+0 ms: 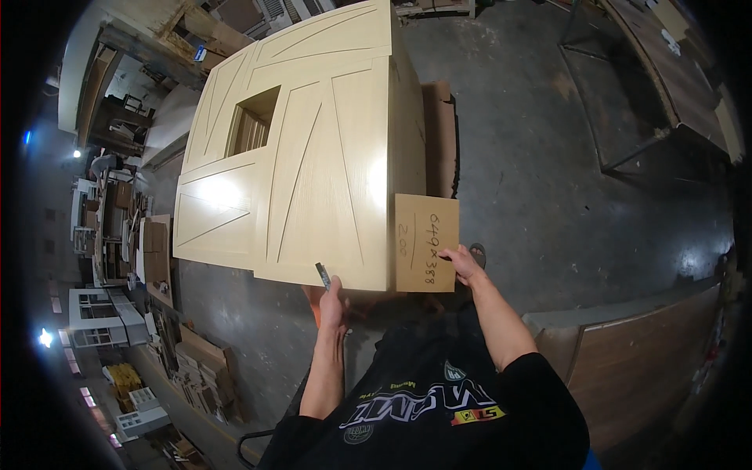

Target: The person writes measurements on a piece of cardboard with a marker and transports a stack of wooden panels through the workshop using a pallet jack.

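Observation:
My right hand [468,269] pinches the right edge of a brown rectangular board [427,235] that carries dark handwriting. The board lies against the near right corner of a stack of cream-coloured door panels [298,180] with grooved diagonal lines. Over the stack's near edge, my left hand [334,304] is closed on a short dark stick-like tool [323,276], its thumb along the tool. The tool's exact kind cannot be made out. One top panel has a rectangular opening [254,121], through which slats show.
Brown cardboard [440,137] sticks out beside the stack's right side. A metal-framed table [638,78] stands at the far right, and a large wooden-faced panel [642,345] at the near right. White frames [98,317] and piled boards [200,368] line the left.

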Demonstrator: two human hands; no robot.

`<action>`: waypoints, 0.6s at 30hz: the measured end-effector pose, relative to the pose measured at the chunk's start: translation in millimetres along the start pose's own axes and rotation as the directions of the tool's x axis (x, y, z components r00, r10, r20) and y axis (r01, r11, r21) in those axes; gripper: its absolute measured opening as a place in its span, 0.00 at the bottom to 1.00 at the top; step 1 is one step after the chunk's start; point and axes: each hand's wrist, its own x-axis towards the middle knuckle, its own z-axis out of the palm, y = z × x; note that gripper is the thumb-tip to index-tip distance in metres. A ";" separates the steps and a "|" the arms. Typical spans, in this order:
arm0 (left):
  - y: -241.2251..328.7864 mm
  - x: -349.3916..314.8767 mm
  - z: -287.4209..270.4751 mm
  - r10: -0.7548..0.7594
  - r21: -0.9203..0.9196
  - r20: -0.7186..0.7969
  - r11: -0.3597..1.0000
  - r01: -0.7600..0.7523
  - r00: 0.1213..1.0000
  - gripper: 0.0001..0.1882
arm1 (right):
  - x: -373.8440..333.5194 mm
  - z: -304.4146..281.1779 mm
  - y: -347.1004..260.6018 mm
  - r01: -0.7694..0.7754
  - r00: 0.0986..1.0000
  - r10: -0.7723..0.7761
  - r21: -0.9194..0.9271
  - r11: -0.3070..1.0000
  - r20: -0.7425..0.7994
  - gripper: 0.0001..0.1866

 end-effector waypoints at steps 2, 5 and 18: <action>-22.0 29.7 -29.7 0.060 0.205 -0.062 0.978 -0.047 0.996 0.16 | 8.8 1.9 2.8 0.022 1.000 -0.021 -0.008 1.000 0.019 0.16; 18.7 29.7 -36.2 0.145 0.655 -0.056 0.752 -0.073 0.988 0.20 | 16.0 -10.5 -2.4 -0.027 0.999 0.028 -0.033 0.999 0.025 0.17; 30.2 29.7 54.4 0.760 0.740 0.453 -0.029 -0.672 0.466 0.15 | -8.8 26.4 -64.0 0.248 0.604 -0.692 -0.731 0.635 -0.396 0.28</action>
